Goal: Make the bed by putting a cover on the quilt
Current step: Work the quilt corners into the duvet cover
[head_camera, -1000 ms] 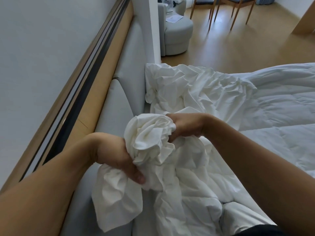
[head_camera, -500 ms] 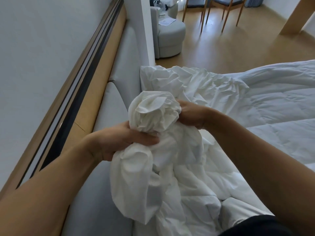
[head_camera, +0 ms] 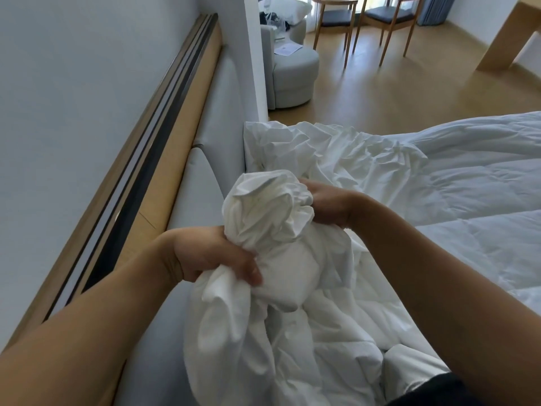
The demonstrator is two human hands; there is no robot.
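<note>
- Head view looks down over both bare forearms at the top end of a bed, beside a padded grey headboard (head_camera: 202, 183).
- Left hand (head_camera: 210, 253) has its grip closed round the white cover (head_camera: 269, 218), fingers curled into the cloth just under a gathered, ruffled bunch.
- Right hand (head_camera: 328, 203) holds the same bunch from the far side. Its fingers are buried in the folds, so the grip is on the cover, though the fingertips are hidden.
- Bunch of cover is lifted between the two hands, close to the headboard. Below it the cloth swells into a rounded bulge, and whether quilt fills that bulge cannot be told.
- More of the cover hangs in a loose fold under the left hand, and more lies crumpled along the head of the bed.
- Quilt (head_camera: 483, 206), white and stitched in padded panels, lies spread over the bed to the right, touching the wrinkled cover.
- Wooden ledge (head_camera: 175, 136) with dark strips runs above the headboard, along a pale wall (head_camera: 73, 83).
- Beyond the bed, on a wooden floor (head_camera: 395, 92), stand a round grey armchair (head_camera: 295, 77) with papers on its seat and two wooden chairs (head_camera: 336, 22).
</note>
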